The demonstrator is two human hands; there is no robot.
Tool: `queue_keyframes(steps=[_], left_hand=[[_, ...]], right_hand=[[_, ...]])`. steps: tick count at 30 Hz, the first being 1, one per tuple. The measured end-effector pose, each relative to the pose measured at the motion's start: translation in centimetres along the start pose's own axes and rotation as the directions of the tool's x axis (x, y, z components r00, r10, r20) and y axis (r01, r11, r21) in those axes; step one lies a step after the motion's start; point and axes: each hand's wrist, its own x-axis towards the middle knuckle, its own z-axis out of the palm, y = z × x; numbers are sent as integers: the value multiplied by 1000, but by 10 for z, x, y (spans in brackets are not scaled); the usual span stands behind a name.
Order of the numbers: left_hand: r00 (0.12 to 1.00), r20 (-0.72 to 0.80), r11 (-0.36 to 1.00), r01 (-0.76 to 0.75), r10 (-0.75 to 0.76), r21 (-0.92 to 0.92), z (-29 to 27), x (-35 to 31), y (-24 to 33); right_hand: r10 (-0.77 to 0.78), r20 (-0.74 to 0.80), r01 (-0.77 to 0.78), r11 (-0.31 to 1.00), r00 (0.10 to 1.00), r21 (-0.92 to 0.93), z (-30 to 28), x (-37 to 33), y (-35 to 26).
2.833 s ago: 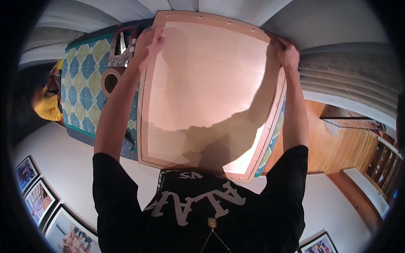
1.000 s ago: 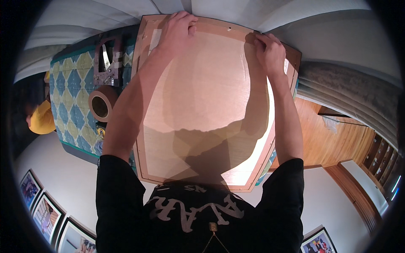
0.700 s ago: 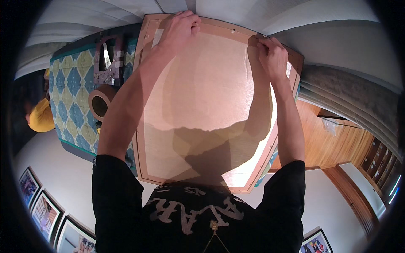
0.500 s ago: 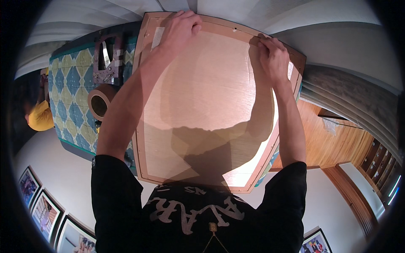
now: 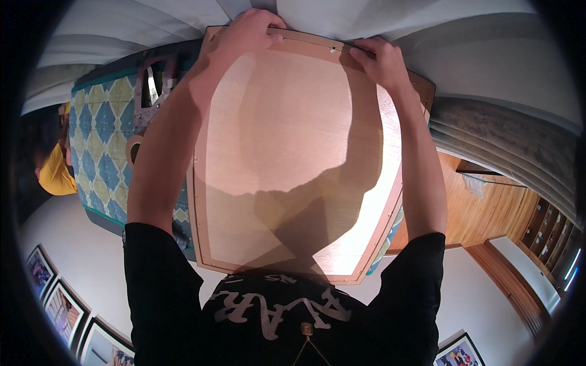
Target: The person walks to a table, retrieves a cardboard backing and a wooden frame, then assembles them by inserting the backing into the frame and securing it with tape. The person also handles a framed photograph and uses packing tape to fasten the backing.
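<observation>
A large picture frame (image 5: 287, 122) lies back side up in front of me, its pale wooden backing edged with brown tape. At the far edge, left of the middle, my left hand (image 5: 251, 32) curls its fingers over the rim, with the thumb on the back. My right hand (image 5: 383, 60) grips the same far edge farther right, fingers over the rim and thumb on the taped border. A small pale hanger or mark (image 5: 333, 49) sits on that border between my hands. My arms' shadows fall across the backing.
The frame rests on a green-and-blue patterned padded cover (image 5: 101, 146). Left of it are a metal tool with an oval opening (image 5: 152, 85) and a brown tape roll (image 5: 133, 146), partly behind my forearm. Curtains (image 5: 488, 36) hang beyond. A person's yellow sleeve (image 5: 56, 174) shows far left.
Both hands have moved slightly outward over the far edge, and their fingers now wrap over the rim. The frame has shifted slightly. My left forearm now covers more of the tape roll.
</observation>
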Motion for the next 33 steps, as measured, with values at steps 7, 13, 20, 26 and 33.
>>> queue_keyframes(steps=[7,13,20,26,33], left_hand=[[899,398,979,204,-184,-10,-18,28,1],[838,493,965,261,-233,12,-17,36,5],[879,400,966,232,-259,116,-13,25,14],[877,365,950,295,-313,106,-8,25,15],[884,339,947,301,-322,115,0,25,8]], right_hand=[[87,484,-214,954,871,212,6,49,10],[115,570,-324,904,813,279,9,60,3],[138,652,-278,954,745,115,-12,67,-35],[152,696,-244,969,702,34,-5,74,-30],[136,579,-209,976,804,61,9,59,-27]])
